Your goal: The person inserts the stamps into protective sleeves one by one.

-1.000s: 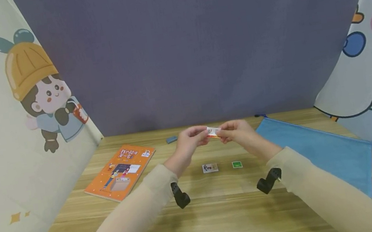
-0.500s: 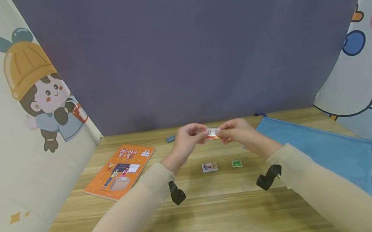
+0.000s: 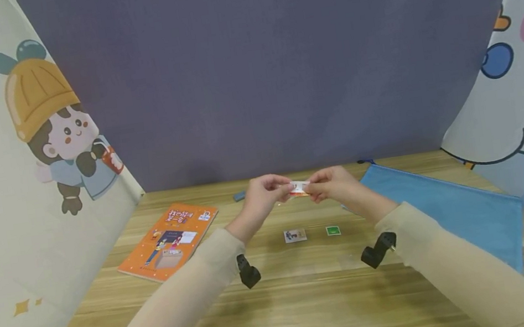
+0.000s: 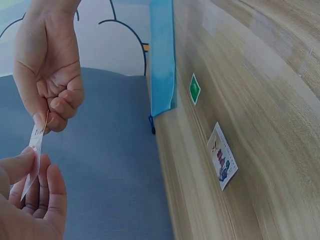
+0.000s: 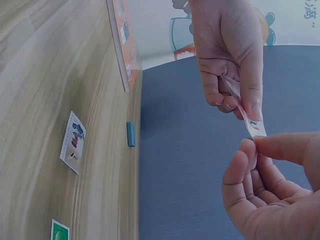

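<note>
Both hands hold a small white stamp with an orange-red lower edge, raised above the far part of the table. Its left end is pinched between the thumb and fingers of my left hand. My right hand pinches the right end. Seen from the right wrist, the stamp is thin, and a translucent film-like part reaches back into the left palm. Below the hands, a stamp with painted figures and a smaller green stamp lie flat, apart from each other.
An orange book lies on the left of the wooden table. A small blue block sits near the back edge. At right is a blue zip pouch. Faint clear film shows on the wood nearer the front.
Both hands keep their pinch on the stamp at nearly the same spot. The left hand has risen slightly, and the stamp's face has tilted a little. The things on the table have not moved.
</note>
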Demonstrator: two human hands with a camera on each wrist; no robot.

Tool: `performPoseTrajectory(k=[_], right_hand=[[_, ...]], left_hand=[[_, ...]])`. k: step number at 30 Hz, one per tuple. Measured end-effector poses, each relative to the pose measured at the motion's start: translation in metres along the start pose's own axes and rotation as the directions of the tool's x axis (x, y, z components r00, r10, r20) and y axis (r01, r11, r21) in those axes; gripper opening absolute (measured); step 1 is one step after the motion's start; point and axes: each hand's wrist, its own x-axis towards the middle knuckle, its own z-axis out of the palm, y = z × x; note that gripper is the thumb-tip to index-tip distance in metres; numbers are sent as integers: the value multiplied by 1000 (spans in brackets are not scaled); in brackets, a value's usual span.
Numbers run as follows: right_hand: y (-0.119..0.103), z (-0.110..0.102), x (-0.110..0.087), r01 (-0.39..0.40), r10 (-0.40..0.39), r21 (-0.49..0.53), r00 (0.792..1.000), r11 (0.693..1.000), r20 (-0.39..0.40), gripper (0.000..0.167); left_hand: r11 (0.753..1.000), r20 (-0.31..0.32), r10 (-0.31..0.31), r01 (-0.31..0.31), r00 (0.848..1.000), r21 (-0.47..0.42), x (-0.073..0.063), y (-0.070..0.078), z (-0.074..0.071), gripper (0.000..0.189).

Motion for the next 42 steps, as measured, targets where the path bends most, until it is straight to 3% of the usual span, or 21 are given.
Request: performPoseTrajectory(k=[17, 25, 32, 42], right_hand=[[-2, -3, -1, 98, -94, -132, 995, 986, 39, 24], [-1, -1, -2, 85, -83, -81, 996, 993, 33, 27], [-2, 2, -2, 78, -80, -71, 996, 994, -27, 29], [-2, 4, -5, 120, -131, -134, 989, 984, -74, 24]], left_hand=[[993, -22, 27, -24, 999, 112, -2, 7, 2, 15], [992, -33, 31, -27, 999, 123, -4, 7, 4, 16], [991, -24, 24, -21, 999, 133, -4, 8, 7, 15], [968, -38, 134, -123, 990, 218, -7, 9, 10, 14]])
